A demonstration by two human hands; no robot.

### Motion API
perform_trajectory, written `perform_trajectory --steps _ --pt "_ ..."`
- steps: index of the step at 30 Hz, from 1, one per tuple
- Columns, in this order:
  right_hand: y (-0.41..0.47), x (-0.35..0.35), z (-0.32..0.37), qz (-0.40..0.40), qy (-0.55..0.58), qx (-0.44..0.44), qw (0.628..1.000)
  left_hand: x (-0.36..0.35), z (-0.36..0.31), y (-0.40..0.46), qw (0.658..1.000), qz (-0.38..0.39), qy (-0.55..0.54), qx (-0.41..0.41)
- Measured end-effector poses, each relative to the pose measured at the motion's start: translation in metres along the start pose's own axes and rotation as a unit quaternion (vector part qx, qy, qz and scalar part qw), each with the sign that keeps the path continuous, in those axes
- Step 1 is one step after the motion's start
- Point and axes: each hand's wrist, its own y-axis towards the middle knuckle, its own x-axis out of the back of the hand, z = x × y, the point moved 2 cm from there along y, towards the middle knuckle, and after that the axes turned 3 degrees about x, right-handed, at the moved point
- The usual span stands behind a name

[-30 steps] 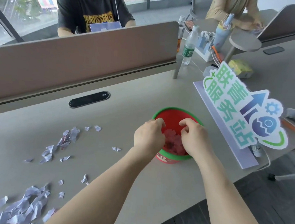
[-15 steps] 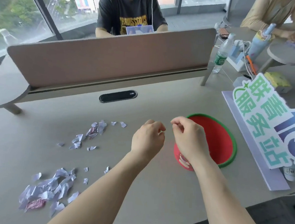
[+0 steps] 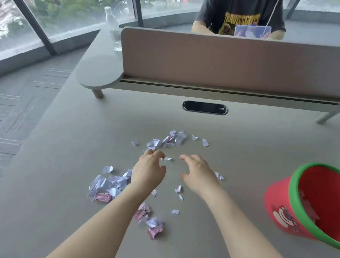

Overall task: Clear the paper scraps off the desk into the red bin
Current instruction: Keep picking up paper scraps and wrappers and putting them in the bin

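The bin (image 3: pixel 309 203) at 3 o'clock is red with a green rim and a white-and-dark printed figure on its wall. The paper scraps (image 3: pixel 110 183) are pale lilac-white, a few pink-printed. The desk (image 3: pixel 60 161) is plain beige-grey; the divider panel (image 3: pixel 221 61) at 12 o'clock is dusty pink-brown.

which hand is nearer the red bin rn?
Right. The right hand hovers over the desk, well to the left of the red bin in the picture; the left hand is farther still, by the paper scraps.
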Motion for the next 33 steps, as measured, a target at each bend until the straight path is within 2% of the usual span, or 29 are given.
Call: perform_trajectory --steps 6,13,20,23,28,33 --pt "0.043 -0.027 0.022 0.019 -0.033 -0.014 0.999 0.010 0.050 0.027 0.999 0.020 0.014 0.044" --pt "0.086 -0.034 0.032 -0.010 -0.072 -0.022 0.997 0.007 0.068 0.062 0.996 0.040 0.036 0.069" --pt "0.131 -0.039 0.025 0.005 -0.121 -0.026 0.992 -0.009 0.082 0.091 0.991 0.082 0.074 0.078" --pt "0.149 -0.040 0.023 0.030 -0.136 -0.030 0.990 -0.013 0.081 0.103 0.990 0.091 0.087 0.065" --pt "0.168 -0.041 0.023 0.052 -0.153 -0.027 0.986 -0.022 0.071 0.118 0.992 0.079 0.100 -0.009" --pt "0.170 -0.045 0.022 -0.020 -0.126 0.014 0.992 -0.030 0.056 0.124 0.993 0.073 0.072 -0.054"
